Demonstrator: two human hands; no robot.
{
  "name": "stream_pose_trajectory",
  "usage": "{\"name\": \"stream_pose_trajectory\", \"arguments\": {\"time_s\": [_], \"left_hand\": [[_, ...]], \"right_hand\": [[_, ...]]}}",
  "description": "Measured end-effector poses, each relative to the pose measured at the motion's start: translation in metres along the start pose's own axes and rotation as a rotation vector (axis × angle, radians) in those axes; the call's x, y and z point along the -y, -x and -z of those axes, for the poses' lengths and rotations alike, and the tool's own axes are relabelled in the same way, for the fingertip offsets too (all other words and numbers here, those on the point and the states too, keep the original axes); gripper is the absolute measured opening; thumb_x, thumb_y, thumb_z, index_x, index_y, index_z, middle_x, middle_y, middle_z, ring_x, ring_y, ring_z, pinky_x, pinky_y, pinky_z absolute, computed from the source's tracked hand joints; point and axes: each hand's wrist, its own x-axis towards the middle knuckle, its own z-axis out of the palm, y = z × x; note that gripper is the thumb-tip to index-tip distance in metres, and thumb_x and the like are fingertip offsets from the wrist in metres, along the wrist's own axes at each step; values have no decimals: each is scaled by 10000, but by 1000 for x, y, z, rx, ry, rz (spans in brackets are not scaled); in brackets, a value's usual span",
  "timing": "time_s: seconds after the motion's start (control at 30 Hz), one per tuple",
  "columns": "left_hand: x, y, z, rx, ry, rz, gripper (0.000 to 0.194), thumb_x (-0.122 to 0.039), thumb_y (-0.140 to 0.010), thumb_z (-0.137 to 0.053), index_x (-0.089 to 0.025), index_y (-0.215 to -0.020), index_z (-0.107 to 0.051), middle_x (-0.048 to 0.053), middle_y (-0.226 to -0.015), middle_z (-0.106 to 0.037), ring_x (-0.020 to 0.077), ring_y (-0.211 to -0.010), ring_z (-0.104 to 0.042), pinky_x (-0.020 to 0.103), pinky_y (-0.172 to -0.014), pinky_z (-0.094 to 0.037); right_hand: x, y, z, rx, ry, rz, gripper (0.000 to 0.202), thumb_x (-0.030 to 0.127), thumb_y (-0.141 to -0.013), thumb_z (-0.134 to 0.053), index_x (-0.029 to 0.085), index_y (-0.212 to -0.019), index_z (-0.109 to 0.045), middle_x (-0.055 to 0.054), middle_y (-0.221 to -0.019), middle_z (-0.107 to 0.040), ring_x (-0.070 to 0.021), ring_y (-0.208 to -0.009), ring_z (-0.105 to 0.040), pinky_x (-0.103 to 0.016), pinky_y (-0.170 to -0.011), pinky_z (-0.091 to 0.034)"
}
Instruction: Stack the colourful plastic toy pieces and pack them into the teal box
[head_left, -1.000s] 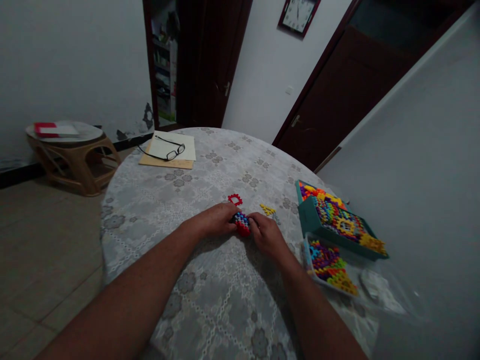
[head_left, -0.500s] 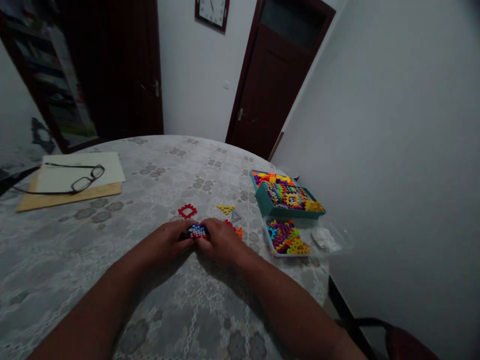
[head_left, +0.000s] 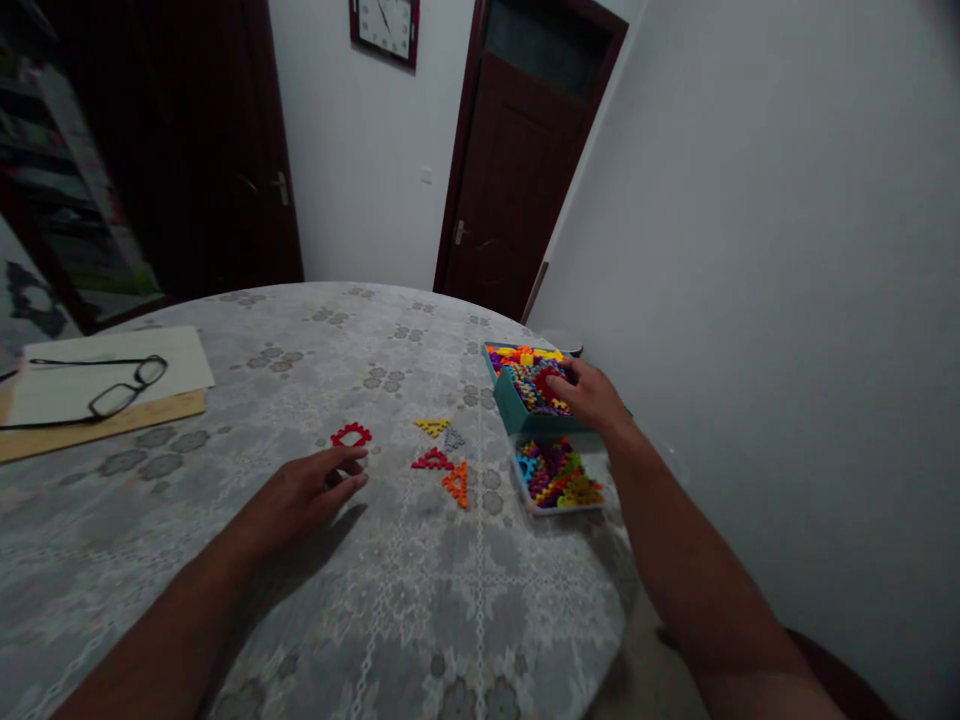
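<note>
My left hand [head_left: 319, 487] hovers over the table with its fingers apart and nothing in them, just below a red toothed ring piece [head_left: 351, 435]. Over the green box [head_left: 514, 402] of colourful pieces, my right hand [head_left: 589, 393] pinches a red piece [head_left: 550, 384]. Between the hands lie a yellow triangle [head_left: 433, 427], a grey triangle [head_left: 454, 438], a red triangle [head_left: 433, 459] and an orange triangle [head_left: 456, 485]. A clear plastic tray [head_left: 536, 508] with mixed pieces stands in front of the green box.
Black glasses [head_left: 112, 398] rest on white paper [head_left: 184, 355] and a brown envelope [head_left: 176, 403] at the left. The round table [head_left: 405, 600] has a patterned cloth. A white wall [head_left: 750, 300] rises at the right.
My hands have parted; the small patterned bundle they held is gone from between them. My right hand has moved right to the green box. The view has shifted slightly.
</note>
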Motion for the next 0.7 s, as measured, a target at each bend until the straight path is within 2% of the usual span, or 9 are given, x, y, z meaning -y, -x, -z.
{"name": "stream_pose_trajectory", "arguments": {"time_s": [0.1,0.17,0.23,0.3,0.4,0.5,0.57,0.7], "left_hand": [[-3,0,2,-56,-45,37,498,-669,-943,-625,-241,-1121,-808,126,-1089,-853,324,-936,-790,443,-919,-628],[-3,0,2,-83,-81,57,501,-661,-951,-601,-237,-1112,-813,127,-1097,-853,327,-934,-795,436,-909,-626],[-1,0,2,-106,-104,73,508,-663,-954,-598,-242,-1138,-816,122,-1114,-858,333,-959,-802,432,-920,-629],[2,0,1,-132,-112,87,516,-670,-953,-613,-248,-1172,-814,114,-1123,-866,341,-990,-807,429,-935,-635],[8,-1,-1,-182,-116,97,523,-666,-956,-618,-243,-1193,-813,113,-1135,-872,332,-997,-814,410,-927,-640],[16,-2,-2,-227,-135,80,505,-648,-943,-615,-239,-1157,-819,116,-1129,-873,317,-966,-820,392,-901,-644],[20,-3,-2,-259,-150,77,482,-640,-944,-621,-246,-1138,-818,110,-1110,-871,312,-941,-819,390,-885,-647],[24,-3,-2,-342,-180,85,442,-612,-982,-609,-260,-1154,-812,106,-1121,-859,300,-916,-808,405,-898,-652]], "right_hand": [[-38,-16,9,135,72,-60,292,382,-968,-729,157,-1119,-837,-73,-964,-820,-224,-850,-704,-300,-738,-464],[-56,-19,8,225,90,-64,246,340,-969,-724,155,-1072,-850,-62,-895,-811,-215,-793,-700,-295,-707,-462],[-68,-19,3,250,107,-41,223,301,-957,-731,154,-1066,-858,-63,-900,-812,-218,-798,-708,-298,-723,-481],[-77,-18,-3,205,132,-32,245,284,-936,-750,145,-1107,-856,-96,-1009,-826,-245,-896,-733,-317,-795,-517],[-87,-14,-11,107,149,-43,342,299,-926,-761,135,-1218,-831,-164,-1248,-802,-307,-1132,-735,-381,-984,-555],[-94,-8,-18,-42,155,3,356,302,-929,-741,153,-1244,-811,-183,-1328,-768,-334,-1293,-694,-446,-1154,-530],[-95,-3,-21,-112,150,54,321,292,-937,-711,163,-1216,-806,-184,-1304,-766,-334,-1304,-689,-462,-1183,-527],[-95,8,-30,-70,150,145,270,268,-946,-672,190,-1177,-788,-169,-1261,-767,-325,-1203,-708,-472,-1112,-570]]}}
